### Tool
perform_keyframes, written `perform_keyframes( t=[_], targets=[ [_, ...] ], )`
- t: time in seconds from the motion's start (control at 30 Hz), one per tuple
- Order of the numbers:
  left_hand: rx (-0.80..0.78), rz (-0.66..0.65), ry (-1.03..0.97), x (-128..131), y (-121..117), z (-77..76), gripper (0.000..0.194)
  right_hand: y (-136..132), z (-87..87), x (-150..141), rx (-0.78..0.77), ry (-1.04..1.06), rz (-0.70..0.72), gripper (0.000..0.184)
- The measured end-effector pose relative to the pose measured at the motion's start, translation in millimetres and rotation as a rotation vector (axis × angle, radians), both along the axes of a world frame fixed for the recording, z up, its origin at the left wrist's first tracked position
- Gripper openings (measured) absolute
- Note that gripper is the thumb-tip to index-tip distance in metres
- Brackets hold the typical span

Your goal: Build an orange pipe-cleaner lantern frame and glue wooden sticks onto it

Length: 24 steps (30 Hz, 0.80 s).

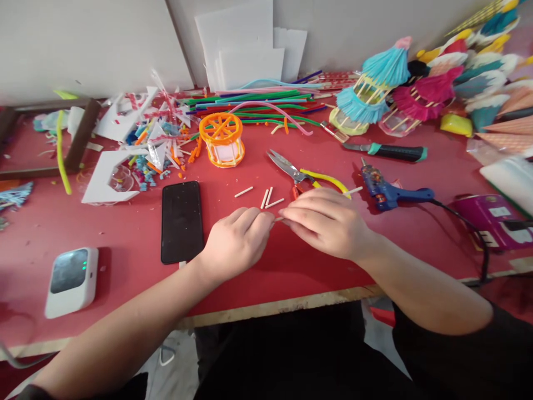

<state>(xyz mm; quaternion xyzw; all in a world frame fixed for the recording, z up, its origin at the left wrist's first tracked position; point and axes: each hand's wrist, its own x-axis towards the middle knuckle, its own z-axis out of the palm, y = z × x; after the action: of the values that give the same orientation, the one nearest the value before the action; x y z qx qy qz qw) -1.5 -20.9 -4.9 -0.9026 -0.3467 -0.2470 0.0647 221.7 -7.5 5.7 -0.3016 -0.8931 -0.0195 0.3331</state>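
Observation:
My left hand [237,239] is closed, its fingertips at one end of a short wooden stick [278,219]. The other end is pinched by my right hand [328,222], so the stick spans the small gap between them. Just beyond my fingers lie several cut stick pieces [266,199] on the red table. A longer pale stick [353,191] shows past my right hand; whether I hold it is hidden. Scissors [287,166] with yellow and red handles lie behind that hand. An orange wheel-topped drum shape [222,140] with white posts stands further back.
Left of my hands are a black phone [182,222] and a white device [71,282]. A blue glue gun [387,189] with a cord and a cutter knife [387,151] lie right. Coloured pipe cleaners [254,105], scraps [154,139] and blue-frilled crafts [370,89] line the back.

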Motion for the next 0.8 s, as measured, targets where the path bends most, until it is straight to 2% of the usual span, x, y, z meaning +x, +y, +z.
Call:
perform_keyframes(
  t=[0.27,0.43,0.8],
  targets=[
    [-0.168,0.005,0.124,-1.1,-3.9,-0.2,0.022,1.5,-9.0,-3.4,0.027,0.001,0.004,0.009],
    [-0.138,0.010,0.105,-0.7,-4.2,-0.3,0.024,-0.8,-11.7,-7.7,0.017,0.024,-0.024,0.011],
    [-0.082,0.015,0.038,0.9,-4.5,-3.7,0.027,-3.6,-8.8,-8.5,-0.014,0.029,0.009,0.012]
  ],
)
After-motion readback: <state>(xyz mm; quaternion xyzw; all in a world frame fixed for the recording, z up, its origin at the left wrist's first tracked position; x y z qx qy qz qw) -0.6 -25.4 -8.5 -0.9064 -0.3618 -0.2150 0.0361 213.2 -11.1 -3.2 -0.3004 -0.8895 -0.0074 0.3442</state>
